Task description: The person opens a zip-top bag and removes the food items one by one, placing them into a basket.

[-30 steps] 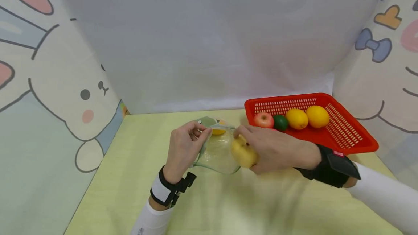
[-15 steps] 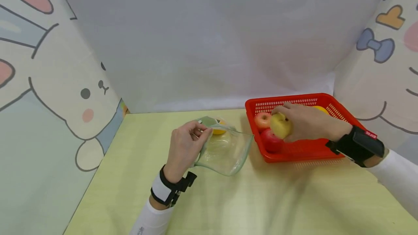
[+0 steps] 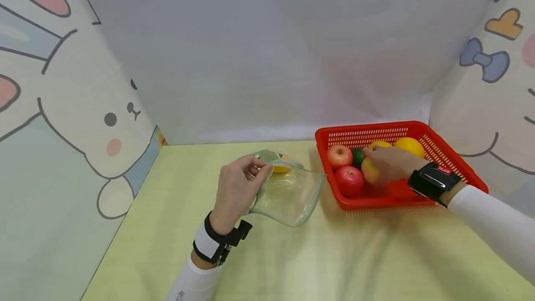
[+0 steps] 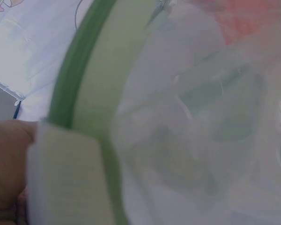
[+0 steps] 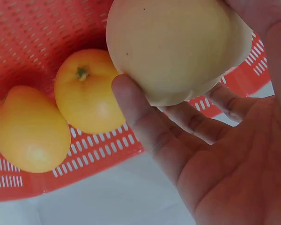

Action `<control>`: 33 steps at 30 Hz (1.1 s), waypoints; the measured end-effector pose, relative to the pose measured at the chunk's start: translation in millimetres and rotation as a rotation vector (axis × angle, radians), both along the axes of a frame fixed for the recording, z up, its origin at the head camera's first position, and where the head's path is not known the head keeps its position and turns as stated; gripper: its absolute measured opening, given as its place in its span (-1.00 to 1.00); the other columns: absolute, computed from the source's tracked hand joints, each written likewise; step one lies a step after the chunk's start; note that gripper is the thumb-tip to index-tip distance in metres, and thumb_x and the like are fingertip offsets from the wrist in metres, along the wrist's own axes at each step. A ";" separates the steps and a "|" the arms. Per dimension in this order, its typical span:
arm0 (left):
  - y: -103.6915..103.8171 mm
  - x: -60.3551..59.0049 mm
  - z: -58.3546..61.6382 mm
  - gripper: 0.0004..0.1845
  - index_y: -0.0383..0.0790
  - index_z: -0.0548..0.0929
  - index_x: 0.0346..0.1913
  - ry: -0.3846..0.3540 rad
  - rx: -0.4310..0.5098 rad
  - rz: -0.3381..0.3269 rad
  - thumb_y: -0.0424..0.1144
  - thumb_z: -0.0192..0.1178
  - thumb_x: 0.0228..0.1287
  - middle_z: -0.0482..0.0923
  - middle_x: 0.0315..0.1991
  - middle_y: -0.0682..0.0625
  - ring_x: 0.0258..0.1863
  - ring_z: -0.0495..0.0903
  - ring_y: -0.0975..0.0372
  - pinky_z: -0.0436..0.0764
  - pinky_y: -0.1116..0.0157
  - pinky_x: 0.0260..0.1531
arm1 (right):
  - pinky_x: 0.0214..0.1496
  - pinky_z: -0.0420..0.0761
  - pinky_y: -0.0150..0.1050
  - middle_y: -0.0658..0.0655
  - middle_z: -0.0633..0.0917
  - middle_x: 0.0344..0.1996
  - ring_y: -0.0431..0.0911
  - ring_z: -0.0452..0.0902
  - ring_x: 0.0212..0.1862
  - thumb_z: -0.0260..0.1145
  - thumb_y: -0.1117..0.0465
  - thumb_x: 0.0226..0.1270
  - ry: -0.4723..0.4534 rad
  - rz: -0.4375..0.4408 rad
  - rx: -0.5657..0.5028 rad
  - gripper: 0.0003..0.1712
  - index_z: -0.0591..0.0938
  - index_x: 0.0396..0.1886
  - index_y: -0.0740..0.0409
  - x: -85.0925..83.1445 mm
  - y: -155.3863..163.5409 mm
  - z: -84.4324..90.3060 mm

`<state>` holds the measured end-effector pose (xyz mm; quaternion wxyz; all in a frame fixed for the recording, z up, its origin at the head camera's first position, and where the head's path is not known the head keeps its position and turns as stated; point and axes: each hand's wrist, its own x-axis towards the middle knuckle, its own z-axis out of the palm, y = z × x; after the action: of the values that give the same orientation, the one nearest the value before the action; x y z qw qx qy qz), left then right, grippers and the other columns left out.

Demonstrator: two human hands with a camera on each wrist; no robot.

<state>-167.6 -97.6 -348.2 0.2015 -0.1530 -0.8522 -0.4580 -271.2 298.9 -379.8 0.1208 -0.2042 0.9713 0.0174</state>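
From the head view, a clear plastic zip bag with a green seal [image 3: 288, 194] is pinched at its rim by the left hand [image 3: 236, 189], so its mouth is kept agape above the pale green table [image 3: 292, 264]; a pale yellow apple [image 3: 369, 170] is gripped by the right hand [image 3: 390, 164] inside the red slotted plastic basket [image 3: 459, 171]. At the left wrist, the green seal strip [image 4: 79, 98] is seen pinched. At the right wrist, fingers [image 5: 145, 126] are curled round the apple [image 5: 173, 47] beside two yellow-orange citrus fruits [image 5: 86, 96]

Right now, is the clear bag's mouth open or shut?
Open. The left hand holds the clear bag by its rim, mouth gaping toward the red basket.
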 end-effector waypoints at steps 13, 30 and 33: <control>-0.3 3.2 2.8 -0.91 -0.22 0.81 -0.26 -0.018 0.009 0.002 -0.27 0.47 0.33 0.77 -0.46 -0.06 -0.57 0.60 0.29 0.56 0.46 -0.52 | 0.01 0.76 0.21 0.55 0.49 0.26 0.20 0.65 -0.08 0.74 0.08 -0.12 -0.065 0.012 0.020 0.05 0.44 0.37 0.28 2.5 -4.4 -11.8; 0.9 4.1 2.0 -0.92 -0.25 0.81 -0.26 0.013 0.005 -0.011 -0.29 0.47 0.33 0.77 -0.46 -0.08 -0.58 0.62 0.27 0.57 0.47 -0.51 | 0.04 0.79 0.07 0.17 0.67 0.00 -0.01 0.62 -0.11 0.62 -0.01 0.21 0.179 0.111 -0.140 -0.36 0.59 0.17 0.16 48.6 -54.1 54.3; 1.4 4.7 2.0 -0.92 -0.24 0.81 -0.26 0.016 0.005 -0.007 -0.29 0.47 0.33 0.77 -0.47 -0.08 -0.59 0.62 0.27 0.56 0.47 -0.52 | -0.08 0.80 -0.10 0.07 0.69 -0.10 -0.11 0.59 -0.20 0.61 0.01 0.24 0.280 0.188 -0.166 -0.47 0.63 0.10 0.09 69.0 -77.7 67.9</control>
<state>-162.9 -96.2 -346.1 0.2069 -0.1593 -0.8490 -0.4594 -202.2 221.2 -311.9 -0.0349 -0.2988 0.9534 -0.0235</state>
